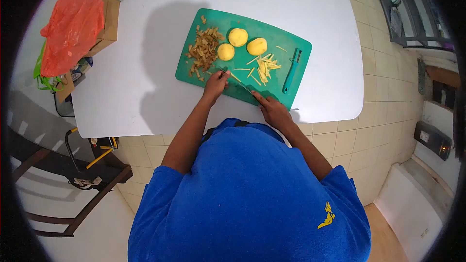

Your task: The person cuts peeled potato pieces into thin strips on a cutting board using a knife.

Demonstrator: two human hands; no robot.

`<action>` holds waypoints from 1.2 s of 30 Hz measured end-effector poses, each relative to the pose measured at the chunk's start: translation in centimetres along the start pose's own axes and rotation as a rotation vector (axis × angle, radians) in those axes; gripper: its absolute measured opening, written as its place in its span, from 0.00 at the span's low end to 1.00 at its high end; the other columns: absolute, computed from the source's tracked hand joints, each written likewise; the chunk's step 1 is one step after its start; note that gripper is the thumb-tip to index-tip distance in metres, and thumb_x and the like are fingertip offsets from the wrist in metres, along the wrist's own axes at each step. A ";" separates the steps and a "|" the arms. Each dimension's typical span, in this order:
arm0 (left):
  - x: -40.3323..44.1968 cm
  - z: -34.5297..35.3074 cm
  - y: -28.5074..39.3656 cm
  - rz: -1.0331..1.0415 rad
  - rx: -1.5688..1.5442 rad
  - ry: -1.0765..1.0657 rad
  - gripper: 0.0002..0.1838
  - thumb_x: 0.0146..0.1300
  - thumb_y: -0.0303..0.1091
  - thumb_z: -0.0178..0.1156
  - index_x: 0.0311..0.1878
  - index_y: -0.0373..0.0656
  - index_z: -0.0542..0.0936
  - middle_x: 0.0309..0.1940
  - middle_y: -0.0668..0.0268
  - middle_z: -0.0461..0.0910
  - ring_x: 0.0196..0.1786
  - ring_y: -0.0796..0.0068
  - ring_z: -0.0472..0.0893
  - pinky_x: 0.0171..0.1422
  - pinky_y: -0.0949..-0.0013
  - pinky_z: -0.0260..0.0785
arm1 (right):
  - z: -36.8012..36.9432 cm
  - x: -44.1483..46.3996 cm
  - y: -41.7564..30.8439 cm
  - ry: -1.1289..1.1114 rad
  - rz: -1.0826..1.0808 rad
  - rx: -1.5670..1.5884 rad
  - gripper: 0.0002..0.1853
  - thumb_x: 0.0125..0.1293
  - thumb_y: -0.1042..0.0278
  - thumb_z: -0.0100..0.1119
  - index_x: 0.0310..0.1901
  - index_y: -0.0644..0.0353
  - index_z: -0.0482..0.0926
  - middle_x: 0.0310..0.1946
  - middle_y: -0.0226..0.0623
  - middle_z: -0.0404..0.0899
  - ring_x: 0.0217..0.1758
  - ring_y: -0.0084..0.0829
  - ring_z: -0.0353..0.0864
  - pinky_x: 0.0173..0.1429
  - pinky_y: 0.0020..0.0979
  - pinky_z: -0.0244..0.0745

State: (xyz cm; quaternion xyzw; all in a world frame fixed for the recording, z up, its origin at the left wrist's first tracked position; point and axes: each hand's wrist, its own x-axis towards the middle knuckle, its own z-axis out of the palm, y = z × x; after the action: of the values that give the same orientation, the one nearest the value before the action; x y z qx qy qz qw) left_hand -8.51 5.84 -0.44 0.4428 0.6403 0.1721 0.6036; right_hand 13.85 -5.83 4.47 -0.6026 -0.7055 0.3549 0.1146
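A green cutting board [252, 24] lies at a slant on the table. My right hand [274, 110] is closed around the handle of a knife [248, 89], whose blade points up and left toward my left hand. At the board's near edge, my left hand [217, 86] has its fingers pinched near the knife tip; what they hold is too small to make out. A pale potato strip [235, 76] lies beside the blade. Three peeled potatoes [238, 37] sit farther back. Thin potato sticks [264, 69] are heaped to their right, and brown peelings [203, 51] to their left.
A peeler [292, 70] with a green handle rests on the board's right side. The white table [335, 68] extends around the board. At the far left are a cardboard box [109, 22] and a red plastic bag [73, 31]. A yellow-and-black hacksaw-like frame [101, 159] is below the table's left corner.
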 end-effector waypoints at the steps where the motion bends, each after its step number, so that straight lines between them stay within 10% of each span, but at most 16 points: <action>1: 0.1 0.0 -0.1 0.015 -0.006 -0.003 0.22 0.66 0.54 0.54 0.35 0.40 0.76 0.23 0.69 0.71 0.28 0.77 0.72 0.35 0.72 0.64 | -0.1 0.1 0.0 -0.019 0.016 -0.001 0.32 0.65 0.69 0.52 0.69 0.34 0.59 0.32 0.47 0.74 0.31 0.50 0.78 0.34 0.48 0.75; 36: 0.8 -0.7 1.4 -0.249 -0.011 -0.098 0.27 0.59 0.65 0.57 0.25 0.48 0.73 0.18 0.74 0.64 0.21 0.78 0.68 0.23 0.72 0.56 | 1.4 0.1 -0.7 -0.011 0.080 0.142 0.28 0.68 0.68 0.50 0.69 0.42 0.59 0.35 0.55 0.76 0.37 0.55 0.77 0.41 0.50 0.71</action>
State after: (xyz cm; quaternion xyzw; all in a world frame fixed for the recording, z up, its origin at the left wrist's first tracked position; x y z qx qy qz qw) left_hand -8.62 7.41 0.28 0.3644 0.6593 0.0774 0.6532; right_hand 12.46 -6.27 3.87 -0.6189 -0.6544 0.4116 0.1389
